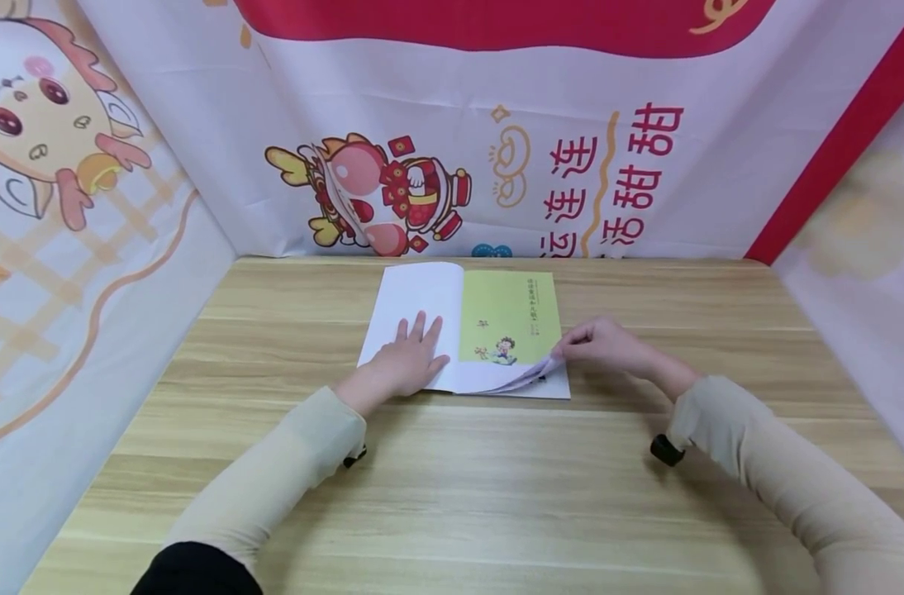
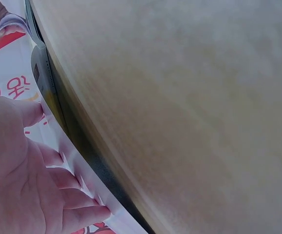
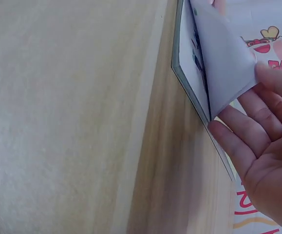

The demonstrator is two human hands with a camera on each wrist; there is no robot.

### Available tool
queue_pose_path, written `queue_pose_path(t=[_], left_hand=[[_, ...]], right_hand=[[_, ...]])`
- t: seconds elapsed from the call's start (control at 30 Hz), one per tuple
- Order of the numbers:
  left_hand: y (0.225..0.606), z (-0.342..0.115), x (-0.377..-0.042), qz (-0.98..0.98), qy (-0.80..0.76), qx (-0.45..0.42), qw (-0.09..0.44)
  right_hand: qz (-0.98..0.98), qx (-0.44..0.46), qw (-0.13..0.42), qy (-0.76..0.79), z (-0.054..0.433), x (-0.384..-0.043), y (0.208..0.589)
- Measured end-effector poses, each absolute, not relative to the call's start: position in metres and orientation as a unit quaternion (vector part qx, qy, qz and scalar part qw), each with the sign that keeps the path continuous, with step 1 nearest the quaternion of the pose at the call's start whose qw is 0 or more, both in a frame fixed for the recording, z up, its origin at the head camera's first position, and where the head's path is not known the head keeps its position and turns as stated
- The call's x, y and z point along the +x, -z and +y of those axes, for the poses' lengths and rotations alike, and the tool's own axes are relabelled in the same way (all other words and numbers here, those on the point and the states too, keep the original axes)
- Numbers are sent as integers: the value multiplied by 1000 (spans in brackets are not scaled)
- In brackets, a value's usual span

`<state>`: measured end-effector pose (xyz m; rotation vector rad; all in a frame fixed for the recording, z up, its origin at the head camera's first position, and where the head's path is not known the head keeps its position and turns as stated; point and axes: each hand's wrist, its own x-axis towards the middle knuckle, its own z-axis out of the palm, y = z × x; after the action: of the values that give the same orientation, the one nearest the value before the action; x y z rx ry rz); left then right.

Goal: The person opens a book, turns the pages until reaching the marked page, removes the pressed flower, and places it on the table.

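Note:
An open book [image 1: 497,318] lies near the far edge of the table, a blank white page on its left and a yellow-green illustrated page on its right. My left hand [image 1: 409,364] rests on the white page with fingers spread, and the left wrist view shows the fingertips [image 2: 87,214] against the paper. At the book's lower right, my right hand [image 1: 604,345] pinches the corner of lifted pages [image 1: 530,373], which curl up off those beneath. In the right wrist view, the thumb [image 3: 274,78] lies on the white side of the lifted paper [image 3: 228,63].
The wood-grain table [image 1: 482,496] stretches in front of the book. Behind it hangs a printed cloth [image 1: 422,99] with cartoon figures and red lettering. More printed cloth [image 1: 43,273] walls off the left side. A black wrist device [image 1: 667,450] sits under the right sleeve.

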<state>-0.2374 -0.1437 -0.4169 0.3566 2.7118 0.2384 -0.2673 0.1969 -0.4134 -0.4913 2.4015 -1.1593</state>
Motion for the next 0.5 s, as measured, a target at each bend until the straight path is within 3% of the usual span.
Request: queue_pose_path(t=[0.3,0.5], left_hand=[[418,-144,-238,968,-86,127,198],[417,-144,-237,968,-88,127,197]], right_hand=[[859,-198,226,415,194,-264,412],[883,-211,184,376,185,-254,415]])
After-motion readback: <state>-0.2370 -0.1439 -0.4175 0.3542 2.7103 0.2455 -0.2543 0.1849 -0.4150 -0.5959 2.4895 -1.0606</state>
